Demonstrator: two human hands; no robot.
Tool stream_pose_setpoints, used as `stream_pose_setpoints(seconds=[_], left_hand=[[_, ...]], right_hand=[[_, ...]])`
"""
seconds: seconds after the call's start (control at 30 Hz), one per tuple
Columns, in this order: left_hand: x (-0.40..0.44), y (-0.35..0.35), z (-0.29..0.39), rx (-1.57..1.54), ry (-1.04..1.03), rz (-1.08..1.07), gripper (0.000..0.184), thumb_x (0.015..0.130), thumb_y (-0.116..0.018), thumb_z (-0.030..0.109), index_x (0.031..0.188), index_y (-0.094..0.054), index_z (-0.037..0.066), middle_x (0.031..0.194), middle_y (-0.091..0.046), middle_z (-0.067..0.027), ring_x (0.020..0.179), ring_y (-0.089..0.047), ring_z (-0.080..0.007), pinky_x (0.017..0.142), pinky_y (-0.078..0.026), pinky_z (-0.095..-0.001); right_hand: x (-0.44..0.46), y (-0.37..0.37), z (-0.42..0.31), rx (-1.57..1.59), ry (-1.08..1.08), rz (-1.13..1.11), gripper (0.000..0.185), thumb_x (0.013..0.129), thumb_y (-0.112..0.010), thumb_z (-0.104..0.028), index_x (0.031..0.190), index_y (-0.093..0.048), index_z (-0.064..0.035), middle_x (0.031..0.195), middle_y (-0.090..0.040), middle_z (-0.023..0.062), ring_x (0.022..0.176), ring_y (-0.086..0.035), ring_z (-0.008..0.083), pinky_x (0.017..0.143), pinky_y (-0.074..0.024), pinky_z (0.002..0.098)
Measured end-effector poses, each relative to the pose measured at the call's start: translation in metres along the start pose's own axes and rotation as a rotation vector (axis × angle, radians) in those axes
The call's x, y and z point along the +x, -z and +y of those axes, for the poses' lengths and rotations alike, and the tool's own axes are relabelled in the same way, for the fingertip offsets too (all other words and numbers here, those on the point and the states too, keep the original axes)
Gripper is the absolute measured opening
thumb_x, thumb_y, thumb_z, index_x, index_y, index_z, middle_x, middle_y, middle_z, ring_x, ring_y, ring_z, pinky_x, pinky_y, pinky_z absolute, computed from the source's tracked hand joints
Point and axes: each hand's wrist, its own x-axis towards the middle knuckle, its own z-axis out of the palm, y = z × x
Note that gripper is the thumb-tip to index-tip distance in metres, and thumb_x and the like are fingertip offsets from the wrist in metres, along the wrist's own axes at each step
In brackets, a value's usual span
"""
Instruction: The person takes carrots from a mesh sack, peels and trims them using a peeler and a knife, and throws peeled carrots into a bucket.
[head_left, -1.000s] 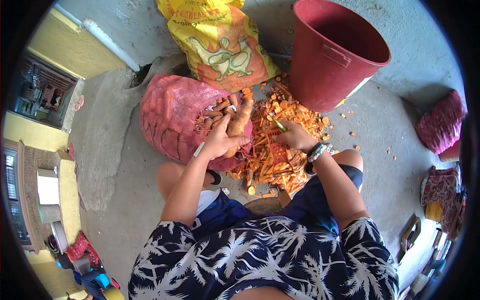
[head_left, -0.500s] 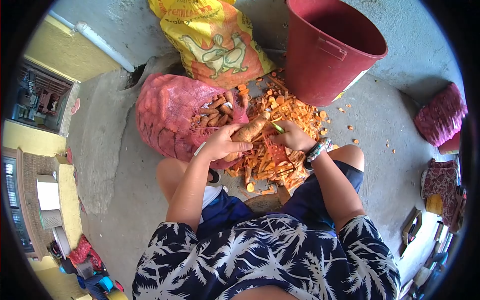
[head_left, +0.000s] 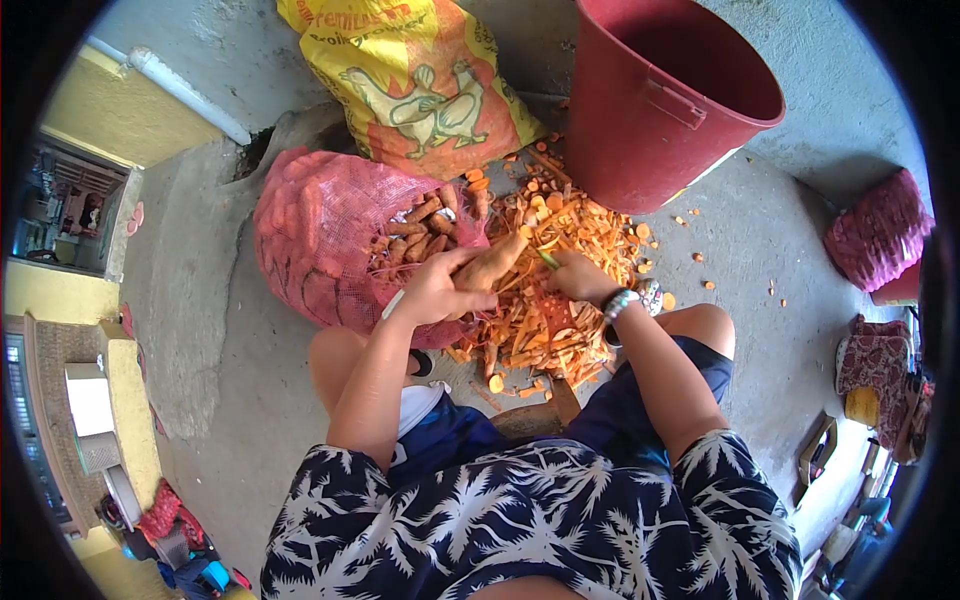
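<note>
My left hand (head_left: 442, 292) is wrapped round the thick end of a large carrot (head_left: 492, 264), which tilts up and to the right. Its cut tip shows bright orange. In my right hand (head_left: 583, 277), closed just right of the carrot, is a slim green peeler (head_left: 547, 259); its blade is too small to make out. A gap shows between peeler and carrot. Beneath both hands spreads a heap of orange peelings (head_left: 575, 232) with cut carrot ends among it. Left of my left hand, unpeeled carrots (head_left: 428, 230) show through the opening of a pink mesh sack (head_left: 325, 235).
A tall red bin (head_left: 640, 120) stands behind the heap, beside a yellow feed sack (head_left: 420, 95) against the wall. Carrot bits lie scattered on the concrete floor (head_left: 745, 240). At the far right is a pink bundle (head_left: 880, 225). My bent knees flank the heap.
The carrot's visible side now looks smoother and more evenly orange. My right hand has shifted slightly down, away from the carrot's tip. The whole view has shifted a little.
</note>
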Motion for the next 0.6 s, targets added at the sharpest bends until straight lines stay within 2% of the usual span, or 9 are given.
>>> stream_pose_setpoints(seconds=[0.03, 0.1, 0.13, 0.17, 0.23, 0.3, 0.33, 0.43, 0.6], left_hand=[[0.002, -0.001, 0.002, -0.002, 0.0, -0.003, 0.057, 0.067, -0.077, 0.028, 0.109, -0.051, 0.0, 0.083, -0.058, -0.0065, 0.071, -0.056, -0.0111, 0.062, -0.046, -0.0248], [0.008, 0.0, 0.014, -0.561, -0.032, -0.08, 0.05, 0.067, -0.076, 0.033, 0.099, -0.052, 0.003, 0.083, -0.058, -0.0066, 0.076, -0.055, -0.0118, 0.065, -0.044, -0.0249], [0.013, -0.002, 0.018, -0.573, 0.017, 0.107, 0.045, 0.07, -0.072, 0.038, 0.092, -0.051, 0.006, 0.08, -0.057, -0.0058, 0.076, -0.054, -0.0124, 0.068, -0.043, -0.0259], [0.017, 0.003, 0.002, -0.624, -0.053, 0.164, 0.047, 0.074, -0.068, 0.041, 0.098, -0.05, 0.006, 0.087, -0.057, -0.0051, 0.084, -0.052, -0.0132, 0.075, -0.042, -0.0294], [0.016, 0.003, -0.022, -0.731, 0.126, 0.612, 0.041, 0.081, -0.062, 0.037, 0.105, -0.048, 0.006, 0.099, -0.053, -0.0034, 0.095, -0.049, -0.014, 0.082, -0.04, -0.0308], [0.015, 0.017, -0.042, -0.772, 0.108, 0.63, 0.034, 0.085, -0.058, 0.021, 0.114, -0.045, 0.007, 0.111, -0.049, -0.0036, 0.107, -0.046, -0.0148, 0.092, -0.037, -0.0335], [0.014, 0.018, -0.044, -0.792, 0.198, 0.697, 0.034, 0.084, -0.059, 0.017, 0.113, -0.045, 0.007, 0.112, -0.05, -0.0044, 0.107, -0.047, -0.0156, 0.092, -0.038, -0.035], [0.016, 0.015, -0.049, -0.895, 0.31, 0.71, 0.032, 0.083, -0.06, 0.012, 0.111, -0.047, 0.006, 0.111, -0.052, -0.0058, 0.105, -0.051, -0.0172, 0.092, -0.041, -0.0383], [0.017, -0.002, -0.037, -1.085, 0.35, 0.643, 0.021, 0.082, -0.059, 0.007, 0.103, -0.054, 0.006, 0.1, -0.058, -0.0064, 0.095, -0.058, -0.0187, 0.088, -0.047, -0.042]], right_hand=[[0.022, -0.01, 0.03, -0.53, 0.114, -0.114, 0.032, 0.079, -0.048, -0.026, 0.09, -0.061, 0.0009, 0.092, -0.06, 0.0237, 0.083, -0.059, 0.0339, 0.076, -0.0461, 0.0404], [0.032, -0.03, 0.06, -0.552, -0.069, -0.109, 0.032, 0.08, -0.045, -0.026, 0.089, -0.062, -0.0006, 0.092, -0.06, 0.0241, 0.084, -0.059, 0.0352, 0.075, -0.0459, 0.0438], [0.032, -0.037, 0.061, -0.544, -0.067, -0.109, 0.032, 0.08, -0.045, -0.026, 0.089, -0.062, -0.0006, 0.092, -0.06, 0.0241, 0.084, -0.059, 0.0352, 0.075, -0.0459, 0.0438], [0.033, -0.04, 0.063, -0.479, -0.054, 0.002, 0.03, 0.079, -0.047, -0.023, 0.091, -0.062, 0.0, 0.09, -0.061, 0.0219, 0.078, -0.06, 0.0315, 0.071, -0.0471, 0.0415], [0.025, -0.034, 0.044, -0.431, -0.034, 0.088, 0.028, 0.079, -0.048, -0.02, 0.092, -0.061, 0.0006, 0.088, -0.062, 0.0197, 0.073, -0.061, 0.0278, 0.066, -0.0483, 0.0392], [0.015, -0.03, 0.023, 0.306, -0.016, 0.157, 0.025, 0.078, -0.051, -0.013, 0.096, -0.059, 0.0036, 0.084, -0.063, 0.0134, 0.064, -0.059, 0.0179, 0.058, -0.048, 0.0317], [0.018, -0.034, 0.024, 0.441, -0.006, 0.081, 0.026, 0.079, -0.052, -0.007, 0.102, -0.054, 0.0042, 0.085, -0.062, 0.0076, 0.061, -0.056, 0.0128, 0.055, -0.0464, 0.0273], [-0.003, -0.046, -0.011, 0.857, -0.074, 0.011, 0.028, 0.08, -0.05, -0.006, 0.107, -0.052, 0.0025, 0.086, -0.062, 0.0049, 0.059, -0.055, 0.0115, 0.051, -0.0449, 0.0262], [0.007, -0.066, -0.012, 0.958, -0.037, 0.007, 0.03, 0.081, -0.048, -0.004, 0.11, -0.051, 0.0011, 0.085, -0.059, 0.0028, 0.054, -0.051, 0.0068, 0.044, -0.04, 0.022]])
